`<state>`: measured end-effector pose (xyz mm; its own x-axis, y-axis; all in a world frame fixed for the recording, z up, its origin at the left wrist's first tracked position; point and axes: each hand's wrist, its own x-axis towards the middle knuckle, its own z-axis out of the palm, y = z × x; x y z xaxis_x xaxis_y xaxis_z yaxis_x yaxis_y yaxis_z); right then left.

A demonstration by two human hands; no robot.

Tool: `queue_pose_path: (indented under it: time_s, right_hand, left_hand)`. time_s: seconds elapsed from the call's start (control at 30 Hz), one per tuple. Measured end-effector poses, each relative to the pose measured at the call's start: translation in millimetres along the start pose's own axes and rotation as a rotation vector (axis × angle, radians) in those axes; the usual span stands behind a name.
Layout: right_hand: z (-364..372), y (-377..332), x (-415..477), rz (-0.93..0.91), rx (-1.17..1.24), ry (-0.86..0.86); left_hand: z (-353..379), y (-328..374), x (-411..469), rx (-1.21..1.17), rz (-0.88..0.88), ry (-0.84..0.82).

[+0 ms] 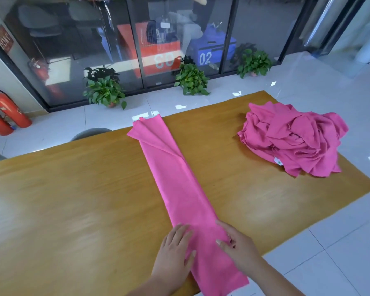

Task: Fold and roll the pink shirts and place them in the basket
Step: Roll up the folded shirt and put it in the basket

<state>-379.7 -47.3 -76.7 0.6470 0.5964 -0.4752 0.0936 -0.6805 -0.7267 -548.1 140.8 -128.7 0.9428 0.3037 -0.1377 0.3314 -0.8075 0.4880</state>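
While the left hand (175,251) presses flat on the near end of the shirt (175,178), the right hand (238,246) pinches its right edge.

Matt pink cloth shirt (179,189), semi-gloss wood table (73,189).
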Motion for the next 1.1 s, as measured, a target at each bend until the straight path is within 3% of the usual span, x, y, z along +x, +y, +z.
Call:
queue_pose_path:
  time_s: [0.1, 0.3, 0.43, 0.57, 0.7, 0.83, 0.9, 1.0, 1.1]
  right_hand:
    - [-2.4, 7.2, -11.1, 0.003, 0.029, 0.072]
    - [-0.1, 36.7, -35.8, -0.02, -0.139, 0.036]
    - [-6.3, 56.1, -48.6, -0.074, -0.122, 0.009]
    - [-12.4, 67.5, -54.1, -0.096, 0.079, 0.045]
    - [-17.2, 72.5, -53.3, -0.1, 0.148, -0.07]
    - [-28.9, 64.3, -61.1, -0.18, 0.328, -0.011]
    - [-29.6, 74.0, -62.4, -0.181, 0.285, 0.01]
    - [-25.9, 86.0, -59.8, -0.096, 0.251, -0.005]
    - [-26.3, 84.3, -61.7, -0.163, 0.304, 0.032]
  left_hand:
    - [19.4, -1.7, -25.2, 0.047, 0.092, -0.045]
    - [26.7, 26.4, -60.0, 0.176, 0.029, -0.146]
    - [52.1, 54.7, -83.8, 0.217, -0.025, -0.123]
    - [80.9, 87.7, -96.2, 0.286, -0.147, -0.034]
    - [87.9, 106.8, -92.0, 0.382, -0.236, 0.033]
    - [79.4, 120.6, -97.7, 0.274, -0.315, 0.133]
    - [76.5, 126.9, -102.8, 0.229, -0.358, 0.186]
    - [79.2, 134.4, -107.7, 0.1, -0.522, 0.248]
    - [83.3, 143.2, -110.4, -0.107, -0.68, 0.352]
